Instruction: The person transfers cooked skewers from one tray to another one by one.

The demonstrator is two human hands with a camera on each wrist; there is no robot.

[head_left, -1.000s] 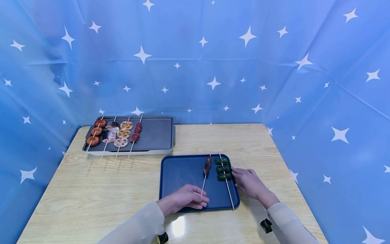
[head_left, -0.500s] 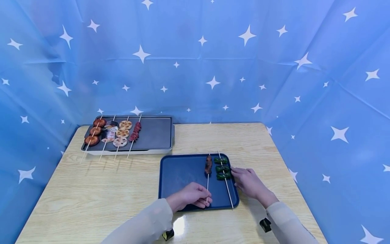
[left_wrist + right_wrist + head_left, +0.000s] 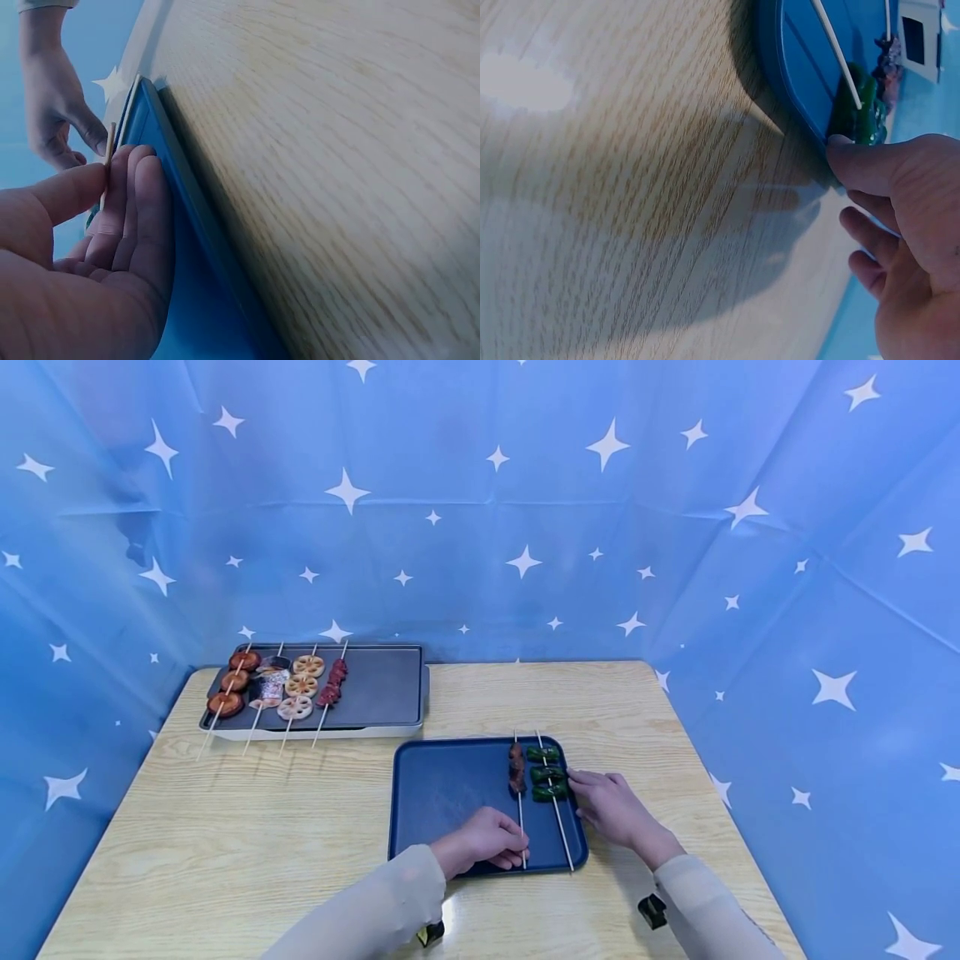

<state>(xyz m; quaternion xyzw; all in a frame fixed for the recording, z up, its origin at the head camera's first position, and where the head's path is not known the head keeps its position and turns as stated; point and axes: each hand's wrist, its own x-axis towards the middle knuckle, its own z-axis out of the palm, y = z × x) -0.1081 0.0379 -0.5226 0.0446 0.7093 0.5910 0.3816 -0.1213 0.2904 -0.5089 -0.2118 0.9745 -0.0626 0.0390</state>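
On the right part of the blue tray (image 3: 450, 785) lies a skewer of brown meat (image 3: 517, 768). My left hand (image 3: 489, 837) pinches its stick near the lower end; in the left wrist view the thumb and a finger of my left hand (image 3: 105, 247) hold the stick (image 3: 112, 142). A skewer of green peppers (image 3: 548, 773) lies to the right of the meat, close to the tray's right edge. My right hand (image 3: 618, 810) touches that edge beside the peppers, and in the right wrist view the thumb of my right hand (image 3: 915, 225) rests at the rim, other fingers loosely bent.
A dark grill plate (image 3: 382, 685) stands at the back left. On it lie skewers of round brown pieces (image 3: 235, 681), fish-like pieces (image 3: 268, 687), lotus slices (image 3: 302, 686) and red meat (image 3: 332, 683). A starry blue curtain (image 3: 465, 527) hangs behind the table.
My left hand has moved right with the meat skewer, which now lies straighter and closer to the peppers. My right hand has stayed at the tray's edge.
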